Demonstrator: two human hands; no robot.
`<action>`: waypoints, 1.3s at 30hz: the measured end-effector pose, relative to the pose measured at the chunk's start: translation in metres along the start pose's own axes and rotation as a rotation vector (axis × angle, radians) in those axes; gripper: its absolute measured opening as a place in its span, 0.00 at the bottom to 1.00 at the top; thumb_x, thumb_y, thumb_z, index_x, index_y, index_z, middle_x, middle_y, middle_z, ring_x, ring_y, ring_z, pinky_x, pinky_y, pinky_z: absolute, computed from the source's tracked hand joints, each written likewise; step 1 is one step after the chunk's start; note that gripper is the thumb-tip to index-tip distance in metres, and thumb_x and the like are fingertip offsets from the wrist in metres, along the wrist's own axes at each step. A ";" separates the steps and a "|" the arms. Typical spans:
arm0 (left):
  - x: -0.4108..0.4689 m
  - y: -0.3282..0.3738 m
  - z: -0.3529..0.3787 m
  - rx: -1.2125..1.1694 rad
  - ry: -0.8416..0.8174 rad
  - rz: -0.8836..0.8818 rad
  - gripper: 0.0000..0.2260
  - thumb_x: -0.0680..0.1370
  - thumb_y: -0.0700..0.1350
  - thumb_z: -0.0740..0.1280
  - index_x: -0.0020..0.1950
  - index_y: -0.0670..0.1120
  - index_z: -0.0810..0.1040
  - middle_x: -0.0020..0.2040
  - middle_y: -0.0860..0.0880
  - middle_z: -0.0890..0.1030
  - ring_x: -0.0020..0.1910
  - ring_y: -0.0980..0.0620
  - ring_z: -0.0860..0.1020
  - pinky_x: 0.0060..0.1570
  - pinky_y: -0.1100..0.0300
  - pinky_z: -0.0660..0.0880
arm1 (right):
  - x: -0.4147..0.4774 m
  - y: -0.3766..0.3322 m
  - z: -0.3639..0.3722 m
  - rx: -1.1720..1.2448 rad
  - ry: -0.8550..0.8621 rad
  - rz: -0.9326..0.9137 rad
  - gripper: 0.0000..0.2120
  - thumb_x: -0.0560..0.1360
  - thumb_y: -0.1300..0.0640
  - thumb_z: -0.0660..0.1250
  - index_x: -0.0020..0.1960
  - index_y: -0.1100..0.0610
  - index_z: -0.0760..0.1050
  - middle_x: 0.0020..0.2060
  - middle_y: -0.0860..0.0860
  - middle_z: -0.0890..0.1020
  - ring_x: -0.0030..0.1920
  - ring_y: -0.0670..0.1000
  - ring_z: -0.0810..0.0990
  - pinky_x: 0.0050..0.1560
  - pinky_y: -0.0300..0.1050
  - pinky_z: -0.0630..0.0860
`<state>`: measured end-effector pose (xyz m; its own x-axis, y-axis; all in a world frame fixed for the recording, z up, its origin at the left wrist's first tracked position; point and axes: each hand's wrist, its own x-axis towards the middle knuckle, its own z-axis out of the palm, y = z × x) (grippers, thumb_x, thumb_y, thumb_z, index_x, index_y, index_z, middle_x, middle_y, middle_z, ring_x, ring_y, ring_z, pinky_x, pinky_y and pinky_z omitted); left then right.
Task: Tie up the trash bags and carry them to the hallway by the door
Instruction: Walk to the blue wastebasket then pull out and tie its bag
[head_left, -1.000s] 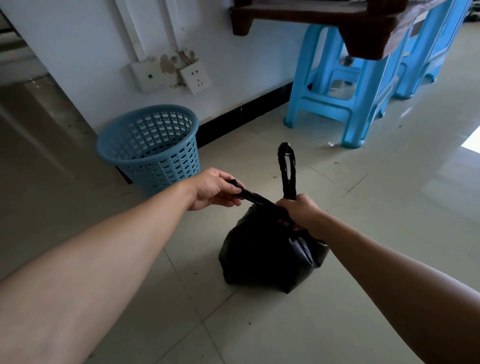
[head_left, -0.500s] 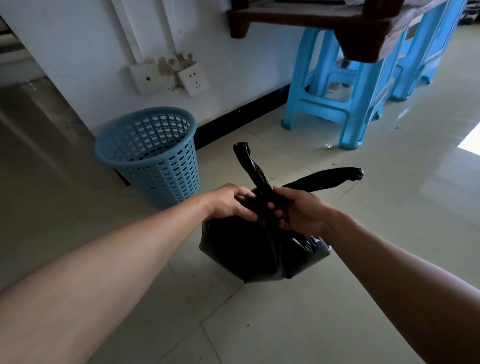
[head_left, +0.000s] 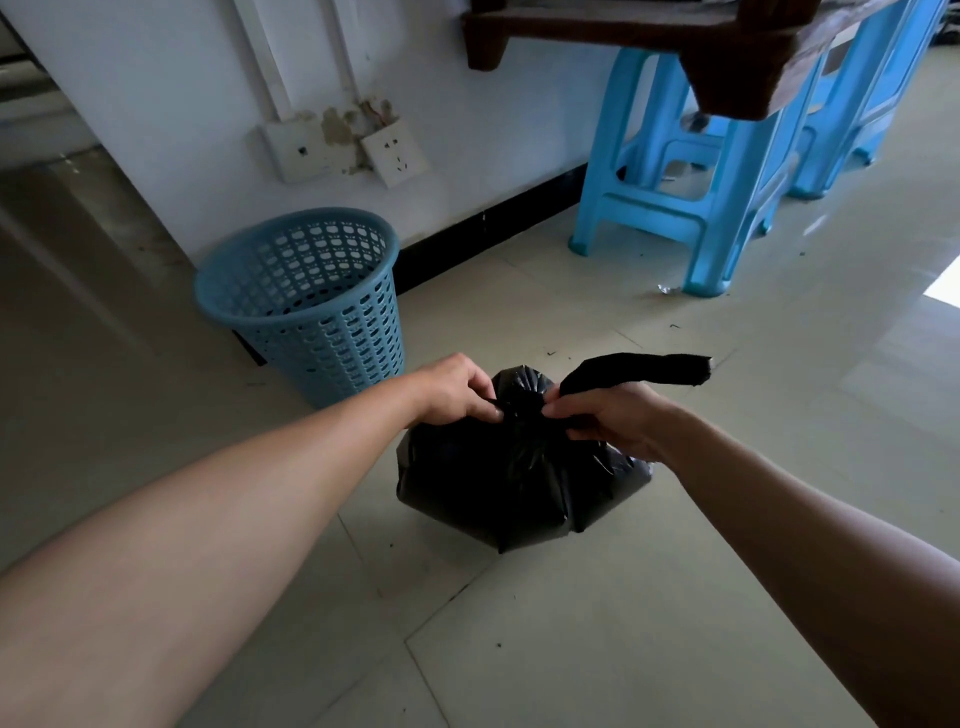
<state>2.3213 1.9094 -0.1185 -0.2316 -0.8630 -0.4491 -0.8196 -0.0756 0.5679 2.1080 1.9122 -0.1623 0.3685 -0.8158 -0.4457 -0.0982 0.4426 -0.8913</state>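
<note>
A full black trash bag (head_left: 519, 483) sits on the tiled floor in the middle of the view, its top gathered into a knot (head_left: 524, 402). My left hand (head_left: 454, 389) pinches the bag's left handle strip right beside the knot. My right hand (head_left: 608, 418) grips the right handle strip, whose loose end (head_left: 649, 369) sticks out to the right above my knuckles. Both hands pull apart across the knot.
An empty blue perforated waste basket (head_left: 306, 306) stands against the white wall, left of the bag. Light-blue plastic stools (head_left: 691, 208) stand at the upper right beneath a dark wooden table edge (head_left: 727, 57). Wall sockets (head_left: 395, 156) hang above the basket.
The two handle strips, crossed and standing up before, are now drawn down into a tight knot. My hands have moved apart to either side of it. The bag has settled on the floor.
</note>
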 end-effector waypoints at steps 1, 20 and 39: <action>0.000 0.000 0.000 0.010 -0.003 -0.002 0.04 0.73 0.48 0.74 0.41 0.48 0.83 0.44 0.45 0.84 0.48 0.47 0.82 0.58 0.50 0.77 | 0.000 0.001 0.002 -0.076 0.036 -0.025 0.07 0.73 0.66 0.71 0.42 0.55 0.78 0.38 0.49 0.80 0.40 0.45 0.80 0.36 0.34 0.76; 0.003 0.007 0.024 -0.110 -0.249 -0.074 0.07 0.77 0.42 0.68 0.39 0.47 0.79 0.38 0.49 0.79 0.36 0.54 0.78 0.41 0.59 0.76 | -0.008 0.023 0.012 -0.697 0.449 -0.289 0.06 0.74 0.56 0.65 0.38 0.51 0.72 0.38 0.51 0.77 0.41 0.58 0.76 0.44 0.50 0.71; 0.033 0.017 0.049 0.174 -0.026 0.062 0.11 0.72 0.43 0.74 0.54 0.46 0.83 0.47 0.49 0.82 0.45 0.53 0.78 0.41 0.66 0.72 | -0.010 0.030 -0.002 0.491 0.591 0.192 0.07 0.76 0.54 0.66 0.45 0.57 0.70 0.32 0.52 0.75 0.27 0.49 0.73 0.27 0.40 0.65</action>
<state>2.2740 1.9041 -0.1581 -0.2963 -0.8498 -0.4360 -0.8812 0.0671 0.4680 2.0989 1.9332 -0.1846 -0.1789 -0.7100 -0.6811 0.3595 0.5972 -0.7170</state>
